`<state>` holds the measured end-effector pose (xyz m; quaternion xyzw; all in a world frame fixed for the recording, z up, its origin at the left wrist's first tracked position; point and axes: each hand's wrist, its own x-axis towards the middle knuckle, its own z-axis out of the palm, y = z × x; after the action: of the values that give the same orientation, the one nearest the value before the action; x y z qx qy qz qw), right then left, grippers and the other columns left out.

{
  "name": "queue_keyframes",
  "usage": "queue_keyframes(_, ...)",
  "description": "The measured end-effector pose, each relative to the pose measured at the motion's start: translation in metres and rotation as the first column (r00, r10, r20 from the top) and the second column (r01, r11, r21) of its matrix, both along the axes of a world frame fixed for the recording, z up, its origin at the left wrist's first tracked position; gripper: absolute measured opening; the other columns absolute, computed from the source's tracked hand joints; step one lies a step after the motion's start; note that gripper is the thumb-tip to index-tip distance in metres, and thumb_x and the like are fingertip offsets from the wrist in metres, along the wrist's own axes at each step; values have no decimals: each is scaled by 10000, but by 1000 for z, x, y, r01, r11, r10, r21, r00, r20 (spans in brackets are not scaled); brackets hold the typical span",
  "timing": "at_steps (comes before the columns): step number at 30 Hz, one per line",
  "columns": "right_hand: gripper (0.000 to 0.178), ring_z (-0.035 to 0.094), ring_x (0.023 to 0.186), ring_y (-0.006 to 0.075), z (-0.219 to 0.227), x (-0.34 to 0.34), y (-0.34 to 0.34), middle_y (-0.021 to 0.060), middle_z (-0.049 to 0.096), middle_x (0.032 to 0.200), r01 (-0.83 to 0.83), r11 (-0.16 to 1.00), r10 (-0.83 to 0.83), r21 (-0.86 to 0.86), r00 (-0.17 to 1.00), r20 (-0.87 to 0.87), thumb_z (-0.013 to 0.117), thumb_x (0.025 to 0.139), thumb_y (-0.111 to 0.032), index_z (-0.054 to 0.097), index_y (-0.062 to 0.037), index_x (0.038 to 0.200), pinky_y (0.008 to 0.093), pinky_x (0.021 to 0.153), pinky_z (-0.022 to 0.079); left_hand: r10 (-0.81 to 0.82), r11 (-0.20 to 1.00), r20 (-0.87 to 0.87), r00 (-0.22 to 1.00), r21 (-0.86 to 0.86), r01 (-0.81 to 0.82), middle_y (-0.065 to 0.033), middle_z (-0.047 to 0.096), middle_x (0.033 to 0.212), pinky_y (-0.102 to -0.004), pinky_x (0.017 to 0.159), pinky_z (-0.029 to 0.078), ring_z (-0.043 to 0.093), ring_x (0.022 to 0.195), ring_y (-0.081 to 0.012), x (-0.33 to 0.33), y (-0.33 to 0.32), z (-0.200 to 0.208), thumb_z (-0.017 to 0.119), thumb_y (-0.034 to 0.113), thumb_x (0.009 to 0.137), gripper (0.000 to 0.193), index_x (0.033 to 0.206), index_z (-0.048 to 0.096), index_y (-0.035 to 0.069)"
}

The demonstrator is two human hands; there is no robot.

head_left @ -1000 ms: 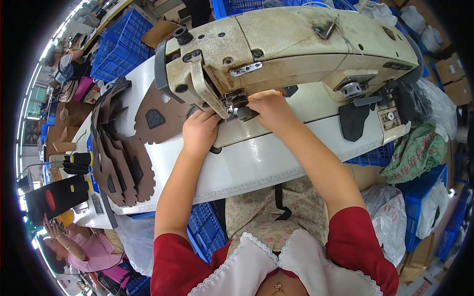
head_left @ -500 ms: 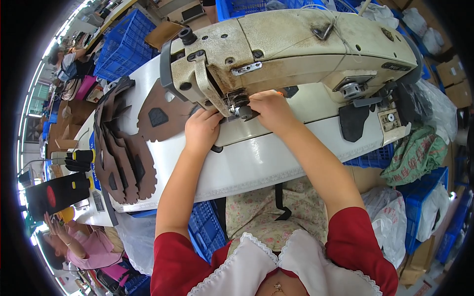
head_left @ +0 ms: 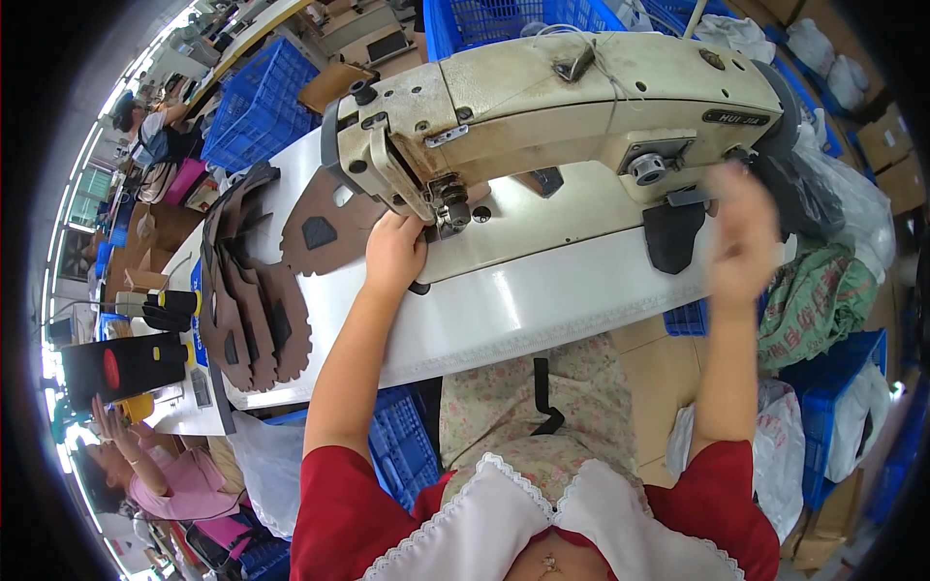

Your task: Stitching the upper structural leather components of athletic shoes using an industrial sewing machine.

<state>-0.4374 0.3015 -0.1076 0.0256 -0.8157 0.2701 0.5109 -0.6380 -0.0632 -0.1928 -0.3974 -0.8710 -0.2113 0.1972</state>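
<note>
A cream sewing machine (head_left: 581, 107) stands across the white table. My left hand (head_left: 395, 254) is beside its presser foot (head_left: 452, 215), fingers together and closed on the edge of a flat brown piece (head_left: 351, 242); the fingertips are partly hidden by the machine head. A dark patch (head_left: 321, 232) lies on that brown piece. Another dark patch (head_left: 546, 181) on brown material shows behind the machine arm. My right hand (head_left: 744, 237) is smeared by motion, raised near the machine's right end, and its fingers cannot be made out.
Several scalloped brown pieces (head_left: 247, 320) overlap at the table's left. A black flat piece (head_left: 675, 237) lies by the machine's right end. Blue crates (head_left: 260, 107) stand behind, and a green sack (head_left: 819, 300) sits at right. A person in pink (head_left: 184, 479) is at far left.
My right hand has left the presser foot and swung right, toward the machine's right end. My left hand stays beside the foot. The whole view has shifted slightly.
</note>
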Motion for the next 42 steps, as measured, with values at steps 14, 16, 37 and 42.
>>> queue_keyframes(14, 551, 589, 636, 173, 4, -27, 183, 110, 706, 973, 632, 658, -414, -411, 758, 504, 505, 980, -517, 632, -56, 1253, 288, 546, 455, -16, 998, 72, 997, 56, 12, -119, 622, 941, -458, 751, 507, 611, 895, -356, 1, 5, 1, 593, -32, 686, 238, 892, 650, 71)
queue_keyframes(16, 563, 599, 673, 179, 11, -32, 192, 116, 702, 976, 631, 667, -409, -396, 754, 514, 507, 978, -521, 632, -44, 1248, 298, 565, 464, -7, 999, 81, 997, 52, 3, -118, 622, 941, -458, 749, 508, 612, 892, -355, 2, 5, 2, 595, -30, 687, 230, 887, 648, 71)
queue_keyframes(37, 509, 549, 726, 131, -33, -93, -286, 72, 623, 973, -352, 774, 474, -526, 873, 113, 527, 1023, -177, 337, 56, 1434, 294, 619, 461, -62, 989, 225, 972, 142, 30, -146, 641, 1162, -428, 915, 499, 611, 1059, -365, -17, 2, -11, 643, 249, 781, 291, 985, 691, 46)
queue_keyframes(42, 577, 536, 703, 141, -26, -118, -289, 134, 575, 1109, -229, 846, 315, -481, 943, 104, 542, 1016, -211, 257, 76, 1429, 296, 617, 453, -114, 976, 329, 937, 214, 43, -129, 664, 903, -445, 855, 505, 625, 921, -376, -4, 3, 8, 643, 259, 809, 199, 857, 668, 67)
